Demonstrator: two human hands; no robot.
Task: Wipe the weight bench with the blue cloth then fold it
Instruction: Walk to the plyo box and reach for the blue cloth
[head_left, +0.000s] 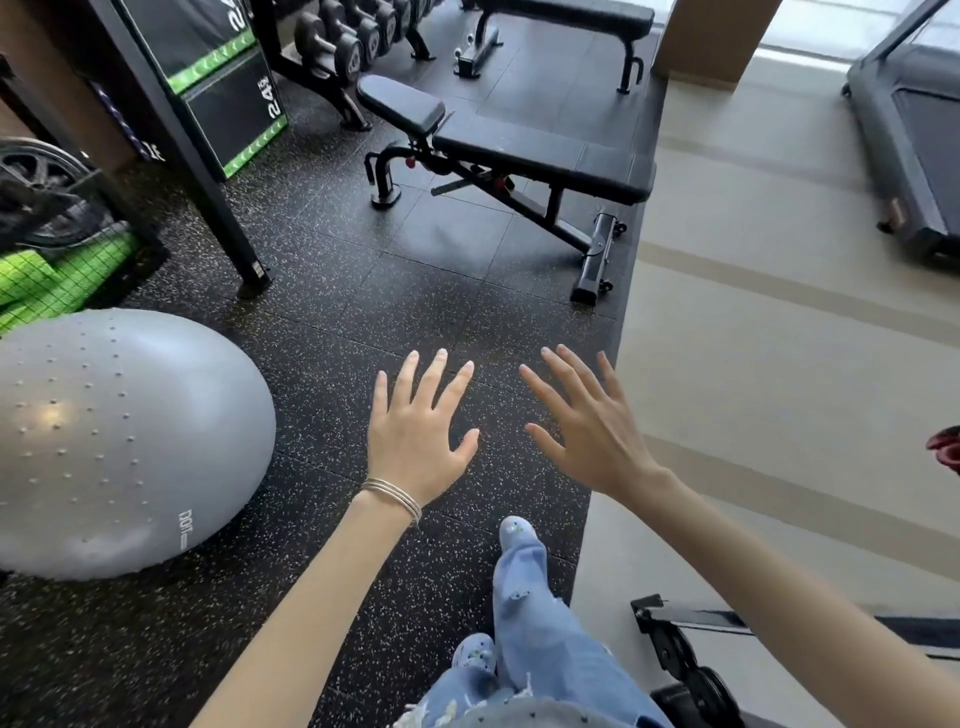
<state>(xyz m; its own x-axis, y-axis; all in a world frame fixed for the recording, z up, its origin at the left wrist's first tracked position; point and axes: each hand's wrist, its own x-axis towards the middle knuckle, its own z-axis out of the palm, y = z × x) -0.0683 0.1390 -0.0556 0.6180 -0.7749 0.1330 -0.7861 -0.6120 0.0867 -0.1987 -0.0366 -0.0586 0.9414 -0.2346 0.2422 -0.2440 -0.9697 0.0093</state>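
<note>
Plainly, left hand (415, 447) and right hand (587, 431) spread wide, empty, before the weight bench (519, 150) (treadmill (914, 130) cropped).

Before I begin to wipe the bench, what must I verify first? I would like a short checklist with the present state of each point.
1. Blue cloth at hand: not ok, none shows in this view.
2. Left hand free: ok, fingers spread, holding nothing.
3. Right hand free: ok, likewise spread and empty.
4. Weight bench pad uncluttered: ok, nothing lies on it.
5. Way to the bench: ok, the floor ahead is bare; the gray ball sits off to the left.
6. Bench within reach: not ok, it stands well beyond both hands.
</note>
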